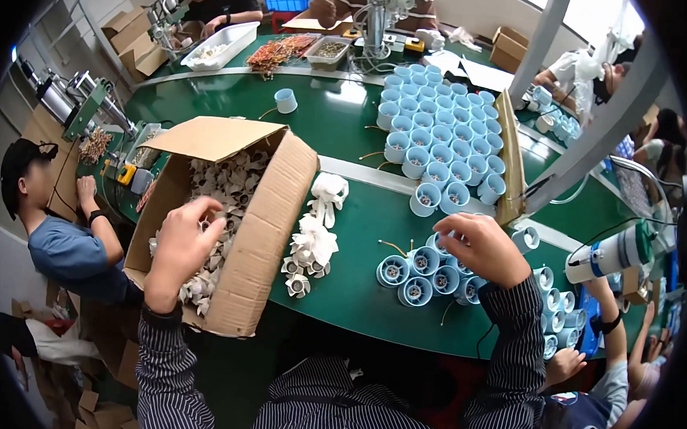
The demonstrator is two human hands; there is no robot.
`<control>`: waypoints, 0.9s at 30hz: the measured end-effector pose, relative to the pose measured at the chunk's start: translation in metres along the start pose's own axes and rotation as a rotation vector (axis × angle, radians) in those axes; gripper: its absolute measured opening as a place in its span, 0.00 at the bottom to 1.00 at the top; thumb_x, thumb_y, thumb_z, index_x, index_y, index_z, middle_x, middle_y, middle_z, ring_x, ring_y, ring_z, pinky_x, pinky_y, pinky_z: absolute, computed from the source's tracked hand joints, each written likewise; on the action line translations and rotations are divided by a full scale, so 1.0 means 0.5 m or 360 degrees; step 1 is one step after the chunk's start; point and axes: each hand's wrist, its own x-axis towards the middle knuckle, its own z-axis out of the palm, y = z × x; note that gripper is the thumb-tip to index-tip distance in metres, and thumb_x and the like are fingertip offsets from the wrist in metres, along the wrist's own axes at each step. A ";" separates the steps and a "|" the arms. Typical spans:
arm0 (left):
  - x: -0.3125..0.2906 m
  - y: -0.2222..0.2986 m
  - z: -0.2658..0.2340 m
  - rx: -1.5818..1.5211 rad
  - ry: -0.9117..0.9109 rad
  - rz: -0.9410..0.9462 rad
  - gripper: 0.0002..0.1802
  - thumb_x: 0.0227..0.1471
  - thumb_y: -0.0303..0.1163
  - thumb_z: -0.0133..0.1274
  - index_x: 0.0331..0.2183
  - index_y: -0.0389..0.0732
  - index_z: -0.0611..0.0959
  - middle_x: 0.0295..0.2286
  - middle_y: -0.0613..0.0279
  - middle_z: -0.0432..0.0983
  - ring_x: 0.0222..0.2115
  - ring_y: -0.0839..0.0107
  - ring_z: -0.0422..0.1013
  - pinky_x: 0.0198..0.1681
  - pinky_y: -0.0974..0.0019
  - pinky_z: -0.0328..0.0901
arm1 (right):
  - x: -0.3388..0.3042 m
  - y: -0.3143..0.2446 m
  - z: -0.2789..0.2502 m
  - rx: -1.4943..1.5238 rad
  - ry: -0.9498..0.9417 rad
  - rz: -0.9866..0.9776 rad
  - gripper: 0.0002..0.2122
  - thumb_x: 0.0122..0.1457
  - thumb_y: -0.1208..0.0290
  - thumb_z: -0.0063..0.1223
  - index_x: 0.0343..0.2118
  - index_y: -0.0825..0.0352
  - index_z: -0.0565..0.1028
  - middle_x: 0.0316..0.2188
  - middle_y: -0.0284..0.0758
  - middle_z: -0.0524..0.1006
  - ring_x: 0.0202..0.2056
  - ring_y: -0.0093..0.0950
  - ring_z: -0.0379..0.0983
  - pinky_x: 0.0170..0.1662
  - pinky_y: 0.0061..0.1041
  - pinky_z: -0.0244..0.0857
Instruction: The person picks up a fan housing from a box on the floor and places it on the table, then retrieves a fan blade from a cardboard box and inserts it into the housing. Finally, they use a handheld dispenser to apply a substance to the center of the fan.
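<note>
Over the open cardboard box point(254, 234), my left hand point(185, 242) has its fingers bent, thumb apart from the forefinger, and nothing visible between them. Loose greyish-white plastic parts point(222, 186) fill the box beneath it. My right hand point(480, 247) hovers at the near cluster of light blue cups point(415, 291), fingers curved and apart, and it partly hides some of them. Small metal-looking pieces show inside these cups, and thin wires stick out from several. Between box and cups lies a row of white plastic parts point(314, 240) on the green table point(348, 291).
A large block of light blue cups point(441, 134) stands at the back right, beside a cardboard strip point(507, 160). One lone blue cup point(286, 100) sits farther back. A metal post point(592, 141) rises at right. Co-workers sit left, across and right; a press machine point(377, 32) stands at the back.
</note>
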 end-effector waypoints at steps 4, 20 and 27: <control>-0.038 -0.080 0.008 0.0165 -0.0193 0.0033 0.21 0.59 0.33 0.60 0.51 0.30 0.82 0.44 0.43 0.84 0.47 0.51 0.81 0.51 0.54 0.73 | -0.010 0.013 -0.001 -0.0023 0.0007 -0.0109 0.08 0.65 0.73 0.61 0.43 0.70 0.82 0.32 0.41 0.83 0.32 0.34 0.83 0.36 0.33 0.75; 0.168 0.403 0.255 -0.1337 -0.0912 0.0502 0.29 0.65 0.41 0.60 0.60 0.33 0.77 0.56 0.51 0.78 0.54 0.62 0.76 0.56 0.56 0.71 | -0.055 0.028 -0.025 0.0016 0.0188 0.0091 0.08 0.64 0.73 0.60 0.43 0.70 0.81 0.35 0.44 0.83 0.36 0.39 0.83 0.40 0.36 0.77; 0.525 0.271 0.445 -0.1539 -0.0477 -0.0277 0.26 0.62 0.44 0.59 0.56 0.39 0.79 0.48 0.63 0.78 0.48 0.69 0.72 0.49 0.64 0.66 | -0.104 0.029 -0.041 0.0011 0.0363 0.0252 0.11 0.64 0.73 0.61 0.48 0.69 0.81 0.42 0.44 0.83 0.40 0.37 0.83 0.45 0.34 0.77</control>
